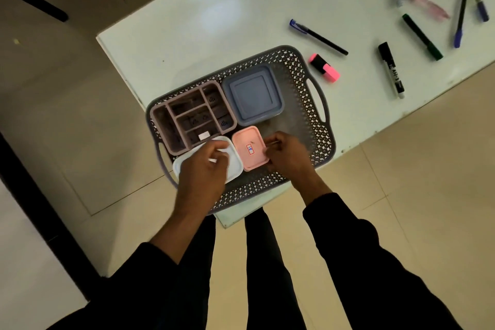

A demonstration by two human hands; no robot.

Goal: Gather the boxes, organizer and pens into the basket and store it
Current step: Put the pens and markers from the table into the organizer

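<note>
The grey basket [308,104] sits at the near corner of the pale table [187,29], holding the organizer [191,115], a blue box [253,95], a white box [233,169] and a pink box [250,149]. The left hand [205,169] curls down over the white box, gripping it; the right hand [288,154] pinches the pink box's edge. Pens [318,37] and a pink highlighter [325,67] lie scattered well beyond — on the tabletop, over a beige tiled floor [401,169].

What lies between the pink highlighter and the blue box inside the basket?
In the head view, only the basket's perforated wall separates the blue box from the pink highlighter.
</note>
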